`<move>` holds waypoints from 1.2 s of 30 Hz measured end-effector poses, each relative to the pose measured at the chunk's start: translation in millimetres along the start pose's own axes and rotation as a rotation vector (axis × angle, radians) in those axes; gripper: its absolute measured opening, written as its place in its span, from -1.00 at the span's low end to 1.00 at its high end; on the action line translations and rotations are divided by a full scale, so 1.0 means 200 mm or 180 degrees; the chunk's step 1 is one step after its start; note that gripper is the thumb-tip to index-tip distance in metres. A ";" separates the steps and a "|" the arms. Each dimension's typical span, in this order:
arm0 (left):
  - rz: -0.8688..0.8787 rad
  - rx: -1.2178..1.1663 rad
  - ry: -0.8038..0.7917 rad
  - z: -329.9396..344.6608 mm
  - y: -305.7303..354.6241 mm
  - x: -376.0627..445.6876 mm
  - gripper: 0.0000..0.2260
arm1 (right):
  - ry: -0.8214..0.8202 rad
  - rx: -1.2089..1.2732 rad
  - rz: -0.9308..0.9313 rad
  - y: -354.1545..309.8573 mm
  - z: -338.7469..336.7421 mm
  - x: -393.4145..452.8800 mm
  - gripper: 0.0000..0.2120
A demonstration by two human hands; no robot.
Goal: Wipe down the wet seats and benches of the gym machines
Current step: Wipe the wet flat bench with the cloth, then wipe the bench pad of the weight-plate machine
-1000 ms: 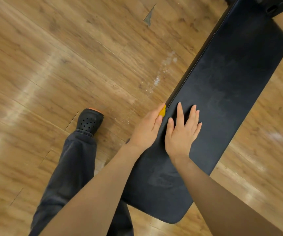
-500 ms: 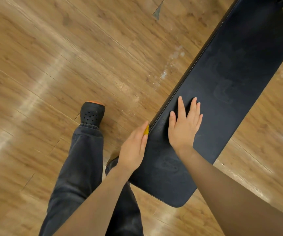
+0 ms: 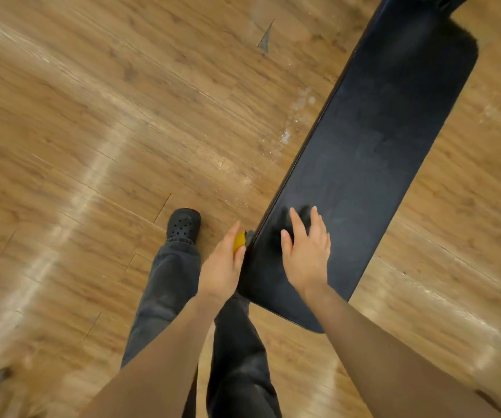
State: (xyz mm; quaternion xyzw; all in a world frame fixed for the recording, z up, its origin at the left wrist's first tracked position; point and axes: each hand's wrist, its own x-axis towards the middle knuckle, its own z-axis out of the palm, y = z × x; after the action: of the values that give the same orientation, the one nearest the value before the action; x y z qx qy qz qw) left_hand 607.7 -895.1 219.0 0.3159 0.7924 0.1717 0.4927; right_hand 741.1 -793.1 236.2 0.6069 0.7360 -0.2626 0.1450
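With the right hand [image 3: 305,254] flat and spread on the bench [image 3: 373,152], the left hand [image 3: 223,265], gripping a yellow cloth [image 3: 238,241], should press firmly along the pad's near edge

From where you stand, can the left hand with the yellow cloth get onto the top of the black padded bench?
Probably yes. The left hand holds the yellow cloth at the long edge of the black padded bench, beside the flat right hand; the pad beyond both hands lies bare.
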 end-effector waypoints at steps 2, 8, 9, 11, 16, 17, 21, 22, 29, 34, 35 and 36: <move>0.0048 0.0151 0.0072 -0.11 0.11 -0.02 -0.57 | -0.0121 0.0189 0.0118 -0.06 -0.09 -0.08 -0.56; 0.0599 0.0884 -0.0105 -0.53 0.44 -0.17 -0.66 | -0.0397 0.0767 0.0382 -0.20 -0.49 -0.37 -0.60; 0.0626 0.0950 -0.0156 -0.58 0.49 -0.21 -0.65 | -0.0439 0.0834 0.0466 -0.21 -0.55 -0.43 -0.61; 0.0655 0.1037 -0.0267 -0.69 0.55 -0.28 -0.64 | -0.0482 0.0950 0.0635 -0.23 -0.66 -0.56 -0.62; 0.0581 0.1149 -0.0675 -0.87 0.62 -0.45 -0.64 | -0.0290 0.1614 0.1281 -0.22 -0.69 -0.99 -0.63; 0.0550 0.1209 -0.0768 -0.90 0.62 -0.47 -0.64 | -0.0211 0.1851 0.1473 -0.22 -0.67 -1.09 -0.64; 0.0686 0.1564 -0.1140 -0.90 0.68 -0.54 -0.64 | -0.0094 0.2774 0.2358 -0.20 -0.51 -1.50 -0.69; 0.0735 0.1676 -0.1206 -0.89 0.70 -0.55 -0.65 | -0.0046 0.2926 0.2566 -0.20 -0.45 -1.59 -0.67; 0.1032 0.2440 -0.1566 -0.62 0.82 -0.67 -0.77 | 0.0789 0.3961 0.3962 -0.12 -0.22 -2.08 -0.68; 0.1428 0.2917 -0.1889 -0.27 0.86 -0.88 -0.78 | 0.1145 0.4316 0.4339 -0.01 -0.06 -2.29 -0.77; 0.1516 0.3061 -0.1935 -0.19 0.87 -0.93 -0.77 | 0.1207 0.4370 0.4388 0.03 -0.03 -2.34 -0.78; 0.1589 0.3218 -0.1987 -0.11 0.88 -0.98 -0.75 | 0.1225 0.4425 0.4426 0.08 0.01 -2.38 -0.76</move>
State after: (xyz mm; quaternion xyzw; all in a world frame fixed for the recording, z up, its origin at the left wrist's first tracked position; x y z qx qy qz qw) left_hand 707.2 -894.4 463.5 0.7191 0.4975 -0.2134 0.4356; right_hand 861.4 -1182.0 483.8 0.8845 -0.0883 -0.3887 -0.2423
